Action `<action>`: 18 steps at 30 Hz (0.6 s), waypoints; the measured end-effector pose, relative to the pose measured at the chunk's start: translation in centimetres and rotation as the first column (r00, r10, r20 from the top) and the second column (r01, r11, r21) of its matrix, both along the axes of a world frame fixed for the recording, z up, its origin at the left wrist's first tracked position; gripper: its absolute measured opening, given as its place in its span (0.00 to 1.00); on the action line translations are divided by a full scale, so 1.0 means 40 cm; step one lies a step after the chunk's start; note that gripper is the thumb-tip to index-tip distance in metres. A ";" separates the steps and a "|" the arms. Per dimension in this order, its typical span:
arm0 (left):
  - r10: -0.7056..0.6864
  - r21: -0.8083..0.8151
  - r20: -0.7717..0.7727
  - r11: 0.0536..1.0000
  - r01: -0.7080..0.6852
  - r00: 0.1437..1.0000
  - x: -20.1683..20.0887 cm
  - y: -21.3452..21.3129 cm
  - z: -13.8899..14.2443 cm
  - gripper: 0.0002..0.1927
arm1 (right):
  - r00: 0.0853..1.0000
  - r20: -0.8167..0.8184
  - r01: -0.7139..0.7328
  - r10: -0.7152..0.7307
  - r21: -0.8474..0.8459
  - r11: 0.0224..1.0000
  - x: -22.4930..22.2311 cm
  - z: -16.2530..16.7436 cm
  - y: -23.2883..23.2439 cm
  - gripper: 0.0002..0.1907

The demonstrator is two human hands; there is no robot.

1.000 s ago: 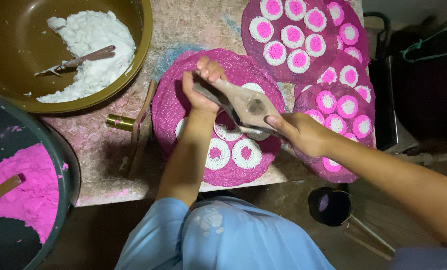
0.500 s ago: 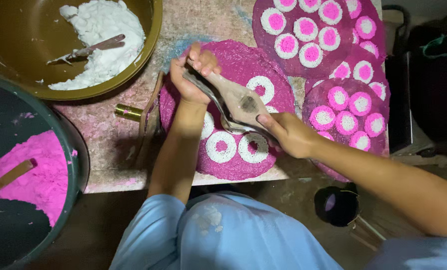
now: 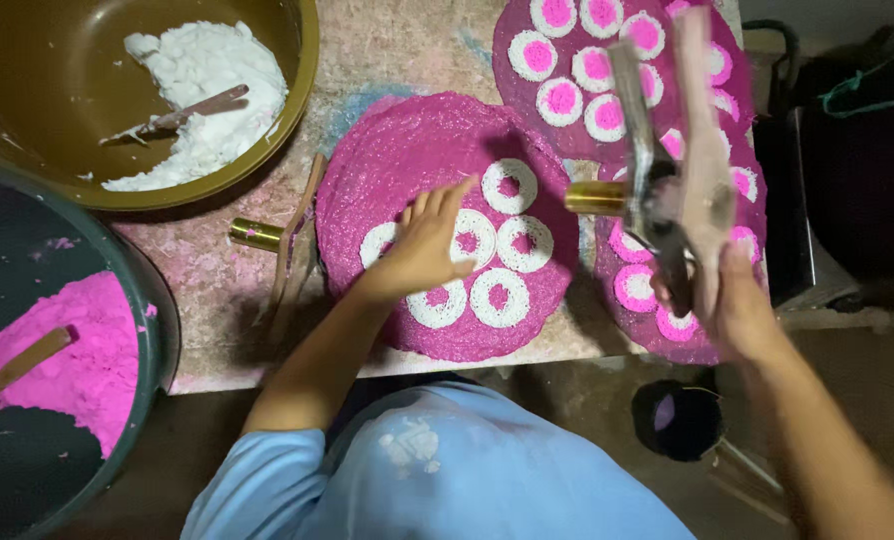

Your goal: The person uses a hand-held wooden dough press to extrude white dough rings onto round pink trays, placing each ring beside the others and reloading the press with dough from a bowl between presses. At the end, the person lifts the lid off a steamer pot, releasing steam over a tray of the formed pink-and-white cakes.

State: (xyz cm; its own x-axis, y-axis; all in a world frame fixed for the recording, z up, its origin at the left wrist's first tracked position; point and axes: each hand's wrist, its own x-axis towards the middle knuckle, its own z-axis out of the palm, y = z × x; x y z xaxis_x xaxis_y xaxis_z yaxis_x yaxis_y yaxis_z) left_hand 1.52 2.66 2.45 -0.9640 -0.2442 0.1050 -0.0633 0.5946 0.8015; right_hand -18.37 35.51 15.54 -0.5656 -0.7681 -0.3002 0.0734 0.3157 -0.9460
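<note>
Overhead, worker: a person in a light-blue shirt [image 3: 447, 470] leans over a powder-stained surface [image 3: 407, 45], seen from a head-worn camera.
Left hand [image 3: 427, 250]: fingers spread flat, grip open, pressing at about nine o'clock on the near pink disc [image 3: 407, 140], beside the white rings.
Right hand [image 3: 737, 310]: grip closed around the handles of a hinged metal press tool [image 3: 677, 180], lifted clear at three o'clock, its brass barrel [image 3: 597, 198] pointing back toward the disc.
Near disc: five white rings with pink centres [image 3: 497, 245] sit clustered on its lower right; the upper left is bare pink.
Brass cylinder [image 3: 257, 235]: a second piece lies on the surface at nine o'clock of the disc, next to a wooden stick [image 3: 297, 230].
Dark tub [image 3: 117, 330]: at eight o'clock, holding bright pink powder [image 3: 67, 360] with a wooden handle buried in it.
Olive bowl [image 3: 287, 120]: at eleven o'clock, holding white powder [image 3: 207, 90] and a spatula [image 3: 182, 113].
Far discs [image 3: 587, 60]: at one to three o'clock, other pink discs carry many white-and-pink rounds, packed close together.
Progress: judged from the layout, the near disc looks under half filled, with most of its face open, while the far discs appear full.
</note>
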 end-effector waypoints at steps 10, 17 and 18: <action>-0.054 -0.033 0.287 0.997 0.066 0.956 -0.007 -0.009 0.072 0.68 | 0.921 0.083 0.382 -0.381 -0.388 0.839 0.209 -0.074 0.031 0.49; 0.320 0.009 0.285 0.942 -0.337 0.903 0.047 -0.214 0.107 0.58 | 0.908 0.051 0.388 -0.416 -0.478 0.788 0.228 -0.124 0.094 0.42; 0.386 0.055 0.212 0.913 -0.405 0.898 0.063 -0.242 0.098 0.55 | 0.909 0.053 0.388 -0.413 -0.471 0.792 0.229 -0.131 0.093 0.44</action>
State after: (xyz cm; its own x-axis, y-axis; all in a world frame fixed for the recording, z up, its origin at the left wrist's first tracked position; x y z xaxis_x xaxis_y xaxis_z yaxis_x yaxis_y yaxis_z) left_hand 4.02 -7.03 6.37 -0.7849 -0.6088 -0.1156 -0.4361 0.4101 0.8010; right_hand -9.22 39.22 10.32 -0.8579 -0.5094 0.0677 0.0448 -0.2053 -0.9777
